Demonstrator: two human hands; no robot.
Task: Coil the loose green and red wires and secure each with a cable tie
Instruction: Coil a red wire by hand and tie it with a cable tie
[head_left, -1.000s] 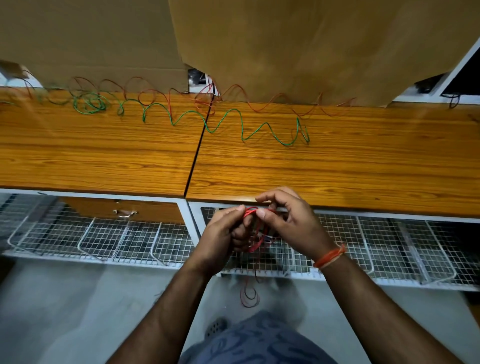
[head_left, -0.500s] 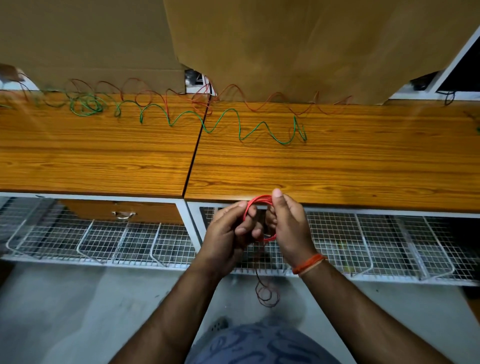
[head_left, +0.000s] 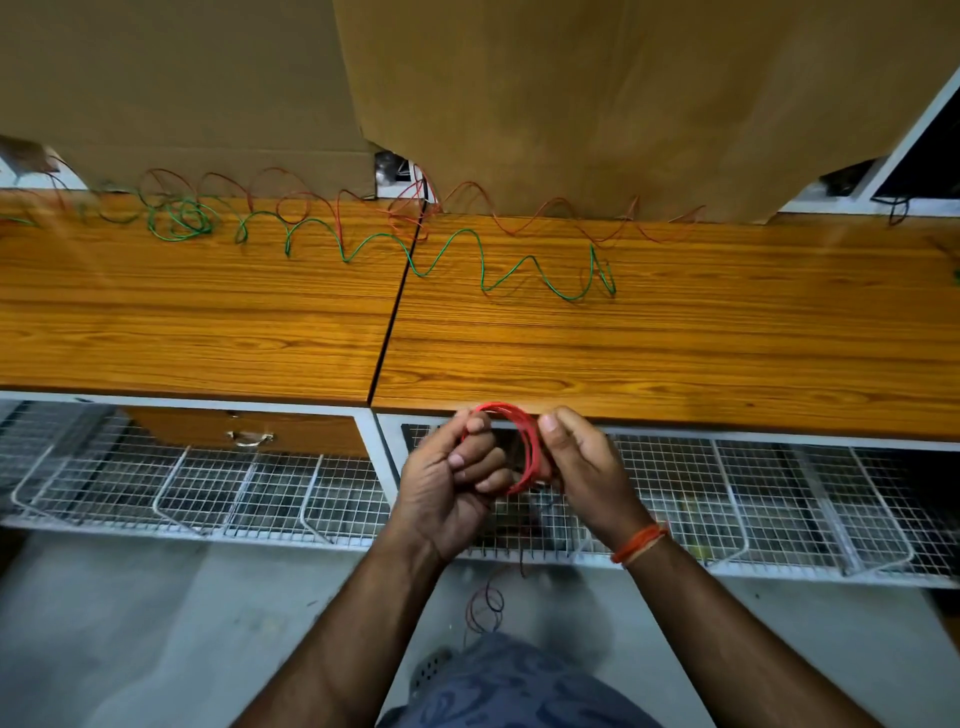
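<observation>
A small round coil of red wire (head_left: 524, 441) stands upright at lower centre of the frame, pinched on both sides, its loose tail dangling below in curls. A green wire (head_left: 467, 244) zigzags uncoiled across the upper middle, alongside another loose red wire (head_left: 545, 210) behind it.

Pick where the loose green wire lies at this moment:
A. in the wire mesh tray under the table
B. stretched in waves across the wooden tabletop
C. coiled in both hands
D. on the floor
B: the green wire runs in waves over the tabletop, while both hands grip a red wire coil.
</observation>
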